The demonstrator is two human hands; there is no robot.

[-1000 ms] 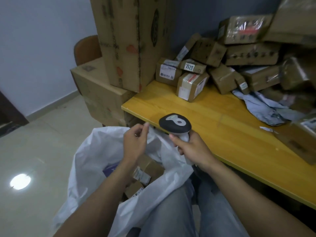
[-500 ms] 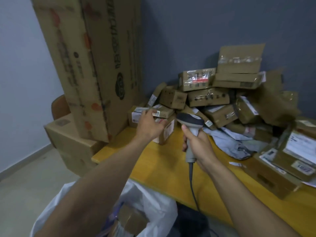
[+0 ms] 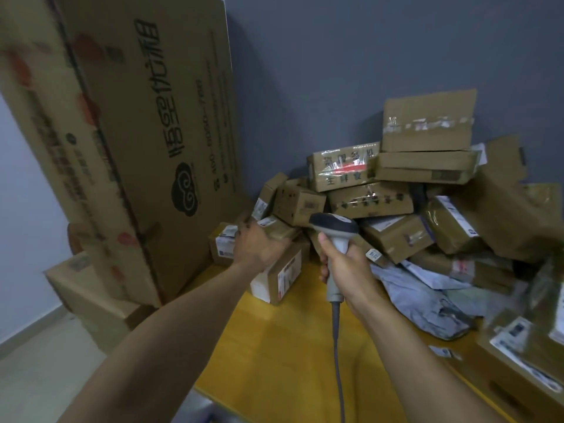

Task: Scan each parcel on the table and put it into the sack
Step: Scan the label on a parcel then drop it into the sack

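Left hand [image 3: 259, 247] lies on 1 small carton [image 3: 282, 232], near left; closure hidden. Likely light, stiff: hold opposite sides. Right hand [image 3: 348, 270] clasps scanner [image 3: 334, 222].

head-worn wide view, facing forward and down, close over table [image 3: 274, 346]

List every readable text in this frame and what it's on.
Nothing reads with certainty.
Large carton: big sideways Chinese characters and a number, blurred.
Taped parcel: Chinese print, blurred.
Shipping labels: too small.
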